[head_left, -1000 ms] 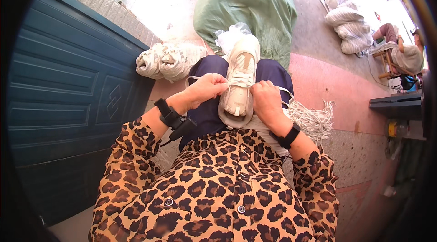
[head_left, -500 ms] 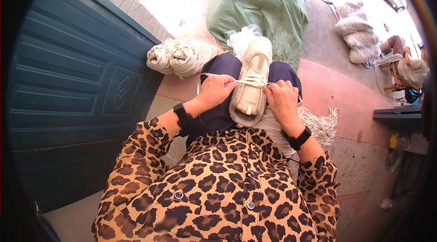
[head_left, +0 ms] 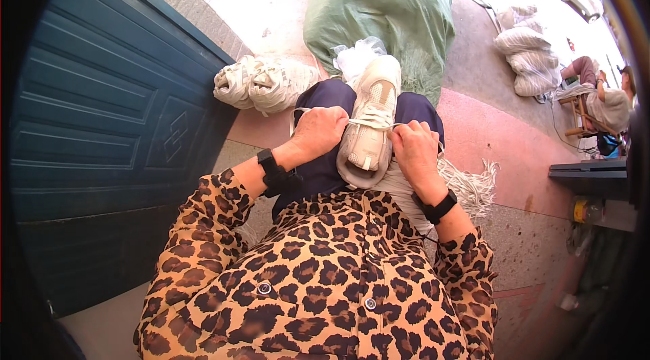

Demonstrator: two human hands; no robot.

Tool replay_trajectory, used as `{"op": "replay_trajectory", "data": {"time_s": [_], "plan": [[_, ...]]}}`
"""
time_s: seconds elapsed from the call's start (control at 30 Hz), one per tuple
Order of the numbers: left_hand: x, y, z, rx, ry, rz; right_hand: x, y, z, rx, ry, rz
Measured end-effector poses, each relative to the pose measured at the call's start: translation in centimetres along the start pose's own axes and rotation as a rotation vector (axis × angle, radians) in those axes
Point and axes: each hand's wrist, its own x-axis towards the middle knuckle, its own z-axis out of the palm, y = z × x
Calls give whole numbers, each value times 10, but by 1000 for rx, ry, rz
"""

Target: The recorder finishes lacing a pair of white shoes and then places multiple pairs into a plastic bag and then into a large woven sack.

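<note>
Sneaker (head_left: 369, 147), pale beige and white, is set between the two knees of dark trousers (head_left: 323, 99), toe pointed away, ankle opening turned toward the body, and the action is all at the lacing! White lace (head_left: 357, 122) is drawn nearly straight across the top: on one side it is pinched between thumb and forefinger of the left hand (head_left: 319, 132), the other fingers curled in; on the other side it is gripped by the bunched fingertips of the right hand (head_left: 415, 148). A loose length is looped out past the left hand, over the trouser leg. Out to the containers now: straight ahead, beyond the toe, the ground is taken up by a big green sack (head_left: 379, 15), bulging and creased, its contents hidden from sight. At its near foot white plastic (head_left: 357, 55) is crumpled, and whether anything is wrapped in it cannot be told. Off to the far right, pale sacks (head_left: 531, 62) are heaped, plumply filled, though with what cannot be made out. Lower on that side a clear jar (head_left: 593, 211) is seen, marked with yellow, its contents too small to be read. To the left, pale shoes (head_left: 281, 86) are placed side by side near a blue panelled door (head_left: 95, 109), and by the right leg white strands (head_left: 474, 187) are spread.
</note>
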Motion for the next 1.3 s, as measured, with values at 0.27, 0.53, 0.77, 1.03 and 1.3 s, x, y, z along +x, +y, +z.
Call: {"op": "replay_trajectory", "data": {"time_s": [0.27, 0.53, 0.77, 1.03, 1.3], "plan": [[6, 6, 6, 238, 86, 194, 1, -1, 1, 3, 1, -7], [5, 7, 12, 96, 57, 142, 1, 0, 0, -13, -6, -18], [-1, 15, -2, 190, 102, 131, -6, -14, -8, -175, -98, -61], [-2, 7, -7, 294, -51, 235, -6, -10, -7, -179, -326, -1], [-4, 31, -7, 709, 135, 636, -9, -6, 0, 325, 73, 0]]}}
